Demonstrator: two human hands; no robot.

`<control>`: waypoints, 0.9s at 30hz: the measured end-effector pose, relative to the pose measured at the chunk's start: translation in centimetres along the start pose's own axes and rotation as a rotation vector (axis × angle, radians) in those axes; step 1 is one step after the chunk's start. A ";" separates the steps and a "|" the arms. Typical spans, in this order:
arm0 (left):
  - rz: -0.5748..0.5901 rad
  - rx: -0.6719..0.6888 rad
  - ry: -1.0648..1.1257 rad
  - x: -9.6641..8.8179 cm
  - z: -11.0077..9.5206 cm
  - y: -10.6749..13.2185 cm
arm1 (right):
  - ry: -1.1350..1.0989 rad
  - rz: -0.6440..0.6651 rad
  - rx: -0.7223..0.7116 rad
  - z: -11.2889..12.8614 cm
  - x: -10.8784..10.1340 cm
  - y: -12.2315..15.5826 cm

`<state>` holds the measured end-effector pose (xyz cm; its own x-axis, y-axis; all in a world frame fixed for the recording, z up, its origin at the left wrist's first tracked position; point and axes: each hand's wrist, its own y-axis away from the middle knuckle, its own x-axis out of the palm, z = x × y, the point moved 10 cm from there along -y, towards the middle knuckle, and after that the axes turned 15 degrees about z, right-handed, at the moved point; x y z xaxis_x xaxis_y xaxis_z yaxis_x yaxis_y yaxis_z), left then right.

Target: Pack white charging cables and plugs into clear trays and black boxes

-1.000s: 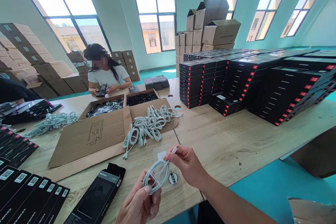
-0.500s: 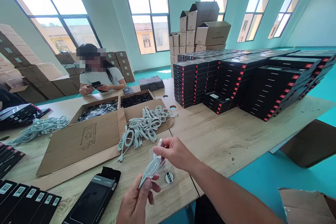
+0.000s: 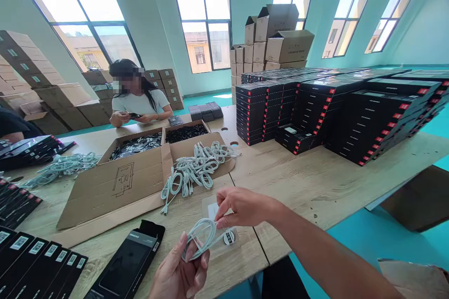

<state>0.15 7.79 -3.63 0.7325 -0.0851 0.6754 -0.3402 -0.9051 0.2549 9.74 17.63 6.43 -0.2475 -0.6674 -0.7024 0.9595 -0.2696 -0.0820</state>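
A coiled white cable (image 3: 200, 239) rests in my left hand (image 3: 180, 266), its loops held between the thumb and the curled fingers. My right hand (image 3: 242, 206) pinches the same cable at the right side of the coil, thumb and fingertips together. Beneath my right hand, a clear plastic tray (image 3: 232, 248) lies on the table, with a round black-and-white label showing in it. Left of my left hand lies a black box (image 3: 128, 261) with its end flap raised. A heap of white cables (image 3: 196, 168) spreads beyond my hands on a cardboard flap.
An opened carton (image 3: 114, 191) holds many small dark parts. Tall stacks of black boxes (image 3: 365, 121) fill the table's right side. More black boxes (image 3: 31, 261) lie at the near left. A co-worker (image 3: 140, 98) sits across the table, handling a dark item.
The cable's loops have opened into a rounder coil. My right hand has shifted from the cable's upper end to the coil's right side. The view has swung slightly left.
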 end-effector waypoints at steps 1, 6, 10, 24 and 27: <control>0.012 -0.024 0.023 0.0 0.3 0.0 | -0.062 0.088 -0.020 0.1 0.7 -0.1; 0.038 -0.044 0.025 0.2 0.9 0.3 | -0.626 0.214 0.024 -1.4 3.5 -0.8; 0.024 -0.013 -0.035 0.2 1.0 0.2 | -1.040 0.070 0.060 -2.6 5.5 -1.3; 0.056 -0.005 0.024 0.6 1.9 -0.3 | -0.876 -0.236 0.068 -3.5 4.5 -1.1; 0.057 0.017 0.024 0.9 1.5 -0.5 | -0.897 -0.250 0.079 -3.4 3.9 -0.5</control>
<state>1.86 7.50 -4.20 0.6980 -0.1269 0.7048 -0.3705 -0.9062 0.2037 8.77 17.49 1.31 -0.4886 -0.8612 0.1403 0.8605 -0.5022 -0.0857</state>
